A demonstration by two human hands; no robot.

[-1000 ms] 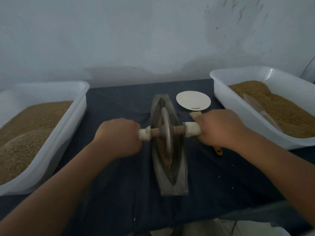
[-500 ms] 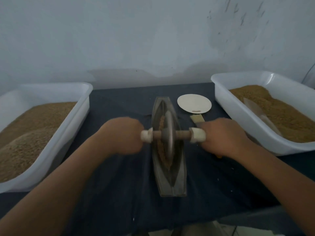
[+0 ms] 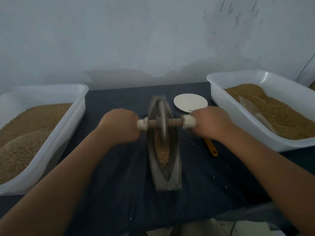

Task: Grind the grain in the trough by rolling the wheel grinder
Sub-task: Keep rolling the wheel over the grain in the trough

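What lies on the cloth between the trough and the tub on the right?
Head view: a round white disc at the far end, a yellow handle poking out from under the right hand, and a few pale specks.

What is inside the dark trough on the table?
Brown grain lies in the near half of the trough, and the wheel stands in it. The wheel covers whatever lies under it.
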